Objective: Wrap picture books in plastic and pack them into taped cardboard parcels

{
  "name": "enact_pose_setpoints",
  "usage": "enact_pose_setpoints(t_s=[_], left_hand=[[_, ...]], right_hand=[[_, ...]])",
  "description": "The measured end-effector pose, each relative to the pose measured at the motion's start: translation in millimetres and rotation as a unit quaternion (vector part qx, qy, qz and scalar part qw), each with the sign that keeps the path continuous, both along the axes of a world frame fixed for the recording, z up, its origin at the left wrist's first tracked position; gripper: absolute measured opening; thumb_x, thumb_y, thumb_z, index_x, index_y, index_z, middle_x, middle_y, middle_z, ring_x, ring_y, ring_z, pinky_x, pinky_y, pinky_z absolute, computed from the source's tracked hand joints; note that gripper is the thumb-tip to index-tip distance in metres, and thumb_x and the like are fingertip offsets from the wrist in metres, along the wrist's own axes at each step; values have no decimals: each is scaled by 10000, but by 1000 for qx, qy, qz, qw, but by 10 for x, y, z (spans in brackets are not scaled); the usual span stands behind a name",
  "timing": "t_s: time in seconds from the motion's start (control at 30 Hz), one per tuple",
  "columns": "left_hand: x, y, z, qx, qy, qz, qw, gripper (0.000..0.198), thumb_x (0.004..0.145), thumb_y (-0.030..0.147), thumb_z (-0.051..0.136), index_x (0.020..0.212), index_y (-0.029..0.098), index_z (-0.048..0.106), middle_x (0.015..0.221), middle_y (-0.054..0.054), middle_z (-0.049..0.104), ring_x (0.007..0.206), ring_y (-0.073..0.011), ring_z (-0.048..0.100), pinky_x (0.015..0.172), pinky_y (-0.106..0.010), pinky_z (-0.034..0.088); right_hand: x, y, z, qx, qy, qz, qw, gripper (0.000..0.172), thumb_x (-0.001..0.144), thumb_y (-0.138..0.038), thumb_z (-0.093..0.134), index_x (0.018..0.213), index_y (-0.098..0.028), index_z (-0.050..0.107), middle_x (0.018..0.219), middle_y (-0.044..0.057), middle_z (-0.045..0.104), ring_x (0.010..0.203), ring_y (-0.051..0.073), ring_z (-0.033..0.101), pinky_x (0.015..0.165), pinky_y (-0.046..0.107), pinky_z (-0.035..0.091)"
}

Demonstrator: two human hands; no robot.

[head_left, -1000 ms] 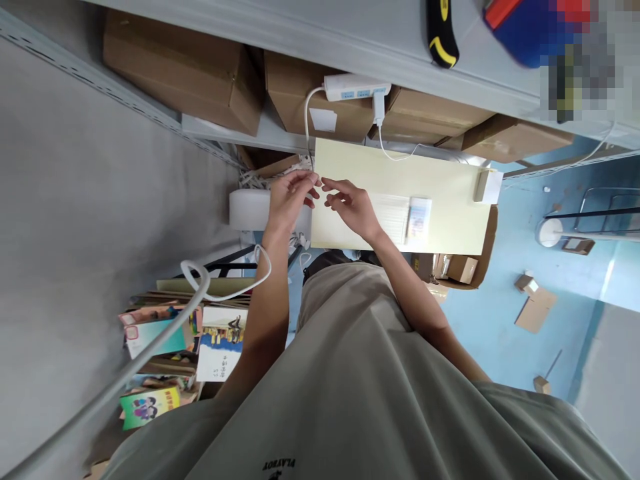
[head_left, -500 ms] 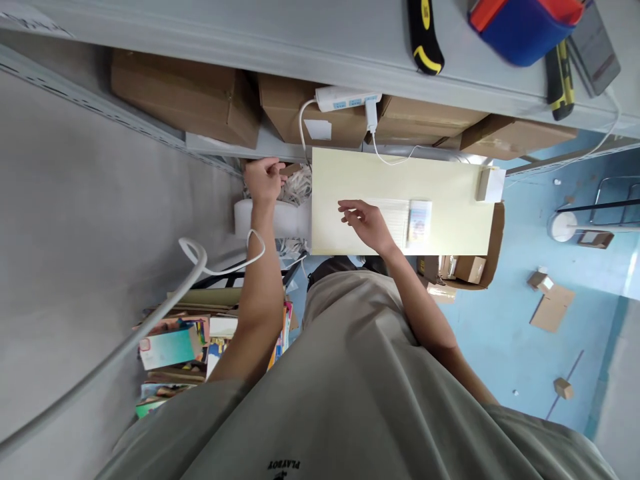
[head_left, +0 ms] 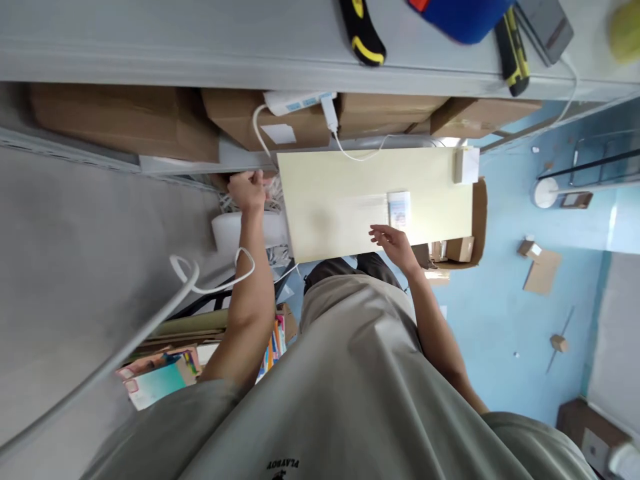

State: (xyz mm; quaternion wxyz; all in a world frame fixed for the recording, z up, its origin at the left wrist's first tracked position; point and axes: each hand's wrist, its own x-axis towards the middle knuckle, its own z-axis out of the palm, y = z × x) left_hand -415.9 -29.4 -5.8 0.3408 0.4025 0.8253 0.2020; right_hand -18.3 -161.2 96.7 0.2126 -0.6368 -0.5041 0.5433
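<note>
My left hand (head_left: 249, 190) is over the shredded paper (head_left: 273, 193) left of a pale yellow tabletop (head_left: 325, 175). Its fingers are curled in, and I cannot make out what, if anything, is between them. My right hand (head_left: 394, 243) hovers at the near edge of the tabletop with fingers stretched out and nothing in them. Just beyond it lie a small printed packet (head_left: 399, 209) and a whitish sheet (head_left: 364, 212). A small white box (head_left: 467, 165) stands at the tabletop's right end. Beside my left forearm is a white roll (head_left: 226, 231).
A grey shelf (head_left: 200, 57) spans the top, bearing utility knives (head_left: 367, 40) and a phone (head_left: 546, 28). Cardboard boxes (head_left: 390, 113) and a power strip (head_left: 295, 101) sit beneath it. A white cable (head_left: 220, 288) loops near my left forearm. Books (head_left: 160, 383) are stacked lower left.
My right hand has drawn back from above the tabletop to its near edge. The left hand stays by the shredded paper, its fingers more curled. The view has turned somewhat.
</note>
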Motion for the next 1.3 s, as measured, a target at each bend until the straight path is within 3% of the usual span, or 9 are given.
enact_pose_setpoints(t_s=[0.1, 0.17, 0.3, 0.47, 0.6, 0.77, 0.87, 1.07, 1.3], left_hand=[[748, -316, -161, 23, -22, -17, 999, 411, 1116, 462, 584, 912, 173, 794, 715, -56, 728, 745, -234, 725, 808, -329, 554], [1363, -564, -234, 35, -114, -75, 990, 331, 1110, 374, 564, 993, 186, 811, 671, -26, 699, 704, -211, 710, 823, -312, 564], [2531, -910, -378, -26, -293, -208, 933, 369, 990, 153, 567, 1273, 187, 802, 1153, -103, 865, 812, -198, 783, 915, -343, 629], [3409, -911, -646, -67, -243, -260, 932, 573, 921, 66, 585, 1468, 111, 748, 1489, -216, 761, 1270, -330, 771, 1194, -465, 579], [3631, -875, -749, -65, -247, -229, 939, 597, 907, 51, 591, 1480, 115, 742, 1598, -228, 674, 1241, -287, 778, 1150, -421, 608], [3775, -850, -600, -84, -254, -171, 948, 416, 978, 91, 614, 1351, 104, 798, 1534, -227, 742, 1338, -301, 771, 1198, -410, 581], [3948, -755, -431, -81, -292, -65, 951, 384, 997, 290, 786, 1344, 126, 785, 1515, -241, 760, 1414, -348, 748, 1207, -446, 585], [4237, -583, 23, -32, -483, 10, 875, 585, 828, 726, 931, 1041, 191, 825, 1097, -122, 868, 1093, -276, 835, 976, -380, 671], [4160, -620, 591, 115, -319, 86, 937, 395, 880, 589, 897, 943, 200, 864, 845, 4, 797, 896, -202, 756, 786, -278, 593]], right_hand=[[591, -9, -194, -22, -121, -43, 991, 465, 1020, -521, 687, 1295, -170, 818, 1235, 179, 872, 1048, 305, 842, 1017, 497, 675], [938, 61, -358, -50, -216, -66, 973, 390, 1034, -378, 656, 1289, -130, 815, 1260, 213, 863, 1103, 325, 832, 1063, 508, 645], [1309, 383, -804, -103, -302, -95, 943, 376, 1062, -262, 624, 1356, -73, 762, 1391, 275, 807, 1240, 330, 791, 1140, 470, 584], [1283, 776, -1321, -106, -332, -70, 935, 439, 1048, -326, 714, 1401, -67, 673, 1446, 291, 746, 1331, 348, 706, 1165, 435, 520], [1352, 878, -1481, -123, -296, -9, 947, 207, 1024, -280, 678, 1182, -146, 681, 1359, 263, 749, 1229, 335, 698, 1063, 397, 521], [1838, 868, -1391, -101, -223, -17, 969, 85, 986, -251, 625, 1013, -260, 546, 1050, 115, 751, 994, 285, 681, 907, 380, 509], [2191, 884, -1235, -67, -133, -79, 986, 210, 943, -326, 674, 937, -297, 466, 953, 45, 703, 961, 253, 679, 869, 361, 535], [2447, 1032, -841, -17, 102, -77, 992, 589, 808, -764, 828, 951, -290, 509, 981, 26, 749, 965, 217, 731, 847, 349, 619], [2161, 1136, -397, 56, 87, -58, 993, 622, 851, -812, 817, 1074, -266, 617, 1147, 99, 811, 1054, 252, 785, 876, 385, 684]])
